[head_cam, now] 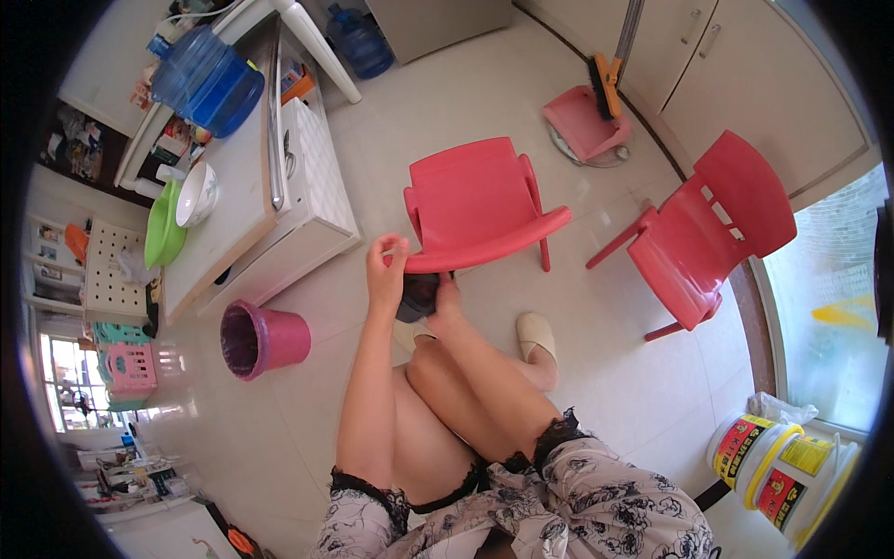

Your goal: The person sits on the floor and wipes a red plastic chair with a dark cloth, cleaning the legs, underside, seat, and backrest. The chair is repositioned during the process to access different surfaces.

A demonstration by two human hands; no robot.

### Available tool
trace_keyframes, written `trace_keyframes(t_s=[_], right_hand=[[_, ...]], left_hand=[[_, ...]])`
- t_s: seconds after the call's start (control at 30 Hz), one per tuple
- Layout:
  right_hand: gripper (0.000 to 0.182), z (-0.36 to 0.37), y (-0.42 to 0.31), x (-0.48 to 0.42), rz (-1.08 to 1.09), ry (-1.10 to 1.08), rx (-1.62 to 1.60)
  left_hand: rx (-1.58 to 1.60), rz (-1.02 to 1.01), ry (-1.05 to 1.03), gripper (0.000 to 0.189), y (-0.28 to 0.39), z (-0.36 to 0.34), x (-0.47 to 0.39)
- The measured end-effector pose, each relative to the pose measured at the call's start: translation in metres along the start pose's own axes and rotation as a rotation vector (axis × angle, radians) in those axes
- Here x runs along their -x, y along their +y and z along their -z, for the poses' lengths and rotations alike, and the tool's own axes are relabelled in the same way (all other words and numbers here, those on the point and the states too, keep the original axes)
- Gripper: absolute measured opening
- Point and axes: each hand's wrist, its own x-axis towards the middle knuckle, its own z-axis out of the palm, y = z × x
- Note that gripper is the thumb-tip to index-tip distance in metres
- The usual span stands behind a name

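A small red plastic chair (482, 199) stands on the floor in front of me, its curved backrest towards me. My left hand (386, 262) grips the left end of the backrest, with thumb and fingers around the edge. Below the backrest, my right hand (445, 307) holds a dark grey item (418, 297), likely a cloth, against or just under the chair's back. The chair's back edge and my fingers partly hide this item, so its full shape cannot be told.
A second red plastic chair (688, 255) stands at the right. A pink waste bin (286, 339) is at the left, beside a white cabinet (314, 189). Further back are a pink dustpan (576, 122) and a broom (606, 87). Labelled plastic buckets (803, 454) stand at lower right.
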Motion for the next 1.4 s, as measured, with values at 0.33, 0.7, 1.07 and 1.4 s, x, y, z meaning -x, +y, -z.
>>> trace_keyframes(t_s=[0.33, 0.7, 1.07, 1.4], right_hand=[[0.032, -0.060, -0.175, 0.165, 0.809, 0.216, 0.490], [0.030, -0.130, -0.111, 0.109, 1.122, -0.433, 2.097], [0.029, -0.085, -0.219, 0.113, 1.292, -0.299, 2.218], [0.026, -0.064, -0.245, 0.085, 1.153, 0.038, 1.881]], left_hand=[[0.911, 0.547, 0.004, 0.051, 0.048, -0.013, 0.054], [1.120, 0.478, -0.056, 0.038, 0.051, -0.036, 0.061], [0.917, 0.541, 0.043, 0.048, 0.035, -0.023, 0.054], [0.674, 0.489, 0.289, 0.047, 0.037, -0.007, 0.038]])
